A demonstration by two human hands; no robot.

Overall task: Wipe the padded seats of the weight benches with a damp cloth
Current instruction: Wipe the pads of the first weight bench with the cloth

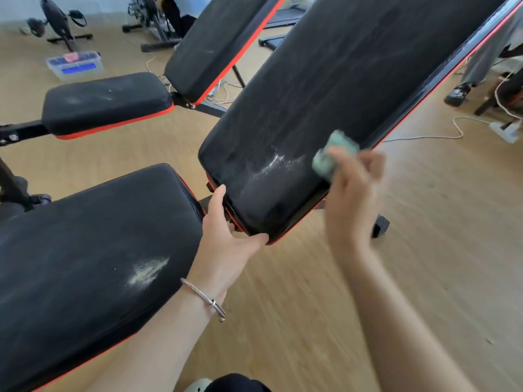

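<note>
Pale green crumpled cloth (334, 155), bunched in the right hand (351, 199), sits at the right edge of the black, red-trimmed padded backrest (325, 94). The left hand (226, 230) clasps the pad's lower corner. Recommended: firm, overlapping strokes leftward across the white powdery smear (271, 165), bracing throughout.

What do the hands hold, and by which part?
The right hand grips a bunched green cloth; the left hand holds the back pad by its lower end.
</note>
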